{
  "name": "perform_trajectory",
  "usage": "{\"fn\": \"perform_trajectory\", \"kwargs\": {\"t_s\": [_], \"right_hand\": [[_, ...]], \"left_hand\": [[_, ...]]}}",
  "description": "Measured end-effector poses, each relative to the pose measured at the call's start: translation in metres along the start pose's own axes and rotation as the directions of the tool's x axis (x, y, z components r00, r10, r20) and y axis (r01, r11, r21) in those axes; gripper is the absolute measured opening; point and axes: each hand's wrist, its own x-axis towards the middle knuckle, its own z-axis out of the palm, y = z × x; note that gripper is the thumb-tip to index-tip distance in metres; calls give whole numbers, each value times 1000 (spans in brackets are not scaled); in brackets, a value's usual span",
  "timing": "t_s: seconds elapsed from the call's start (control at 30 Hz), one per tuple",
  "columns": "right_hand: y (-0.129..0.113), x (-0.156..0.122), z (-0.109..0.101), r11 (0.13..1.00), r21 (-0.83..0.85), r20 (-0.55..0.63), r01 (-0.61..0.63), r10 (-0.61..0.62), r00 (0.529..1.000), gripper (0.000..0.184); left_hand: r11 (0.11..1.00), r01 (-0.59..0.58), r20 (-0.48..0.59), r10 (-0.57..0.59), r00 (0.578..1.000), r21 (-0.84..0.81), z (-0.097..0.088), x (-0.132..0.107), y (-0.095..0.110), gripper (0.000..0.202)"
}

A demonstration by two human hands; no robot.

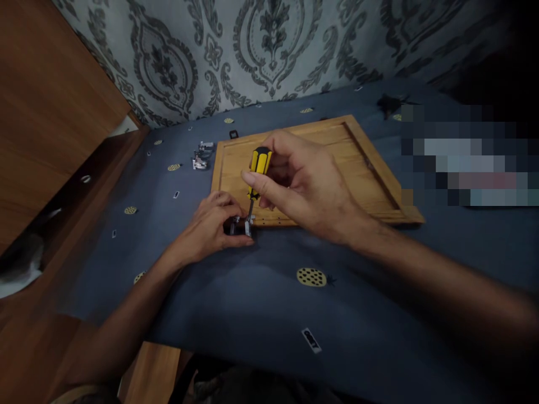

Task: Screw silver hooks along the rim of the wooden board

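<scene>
My right hand [311, 185] is closed around a screwdriver [260, 163] with a yellow and black handle. Its shaft points down, and the tip meets a metal cabinet hinge [247, 229]. Thumb and fingers of my left hand [210, 227] pinch that hinge from the left, hiding part of it. The hinge sits at the near left corner of a framed wooden cabinet door [311, 168], which lies flat on a blue cloth with pineapple prints. Small holes show along the door's near edge, right of the hinge.
More metal hinges [201, 159] lie on the blue cloth [252, 314] left of the door. A small black square piece [233, 134] rests behind the door's far edge. Wooden furniture [59, 123] rises at left, and a patterned curtain [269, 45] hangs behind. A blurred patch covers the right.
</scene>
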Motion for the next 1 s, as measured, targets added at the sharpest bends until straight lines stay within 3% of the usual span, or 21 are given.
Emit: {"fn": "perform_trajectory", "kwargs": {"t_s": [0.13, 0.37, 0.67, 0.87, 1.0], "right_hand": [[-1, 2, -4, 1000, 1, 53, 3, -3, 999, 34], [-6, 9, -15, 1000, -17, 182, 13, -9, 983, 27], [-6, 5, -7, 993, 92, 141, -79, 65, 988, 38], [-10, 10, -14, 981, 174, 253, -84, 37, 967, 15], [-13, 9, -10, 962, 234, 226, -142, 88, 970, 19]], "left_hand": [[1000, -4, 0, 4, 1000, 6, 0, 0, 0, 39], [1000, -15, -15, 15, 1000, -2, 1, 0, -1, 40], [1000, -6, -5, 6, 1000, 3, 1, -1, 0, 37], [1000, -1, 0, 1, 1000, 3, -1, 0, 1, 38], [1000, -2, -2, 2, 1000, 2, 0, 0, -1, 38]]}}
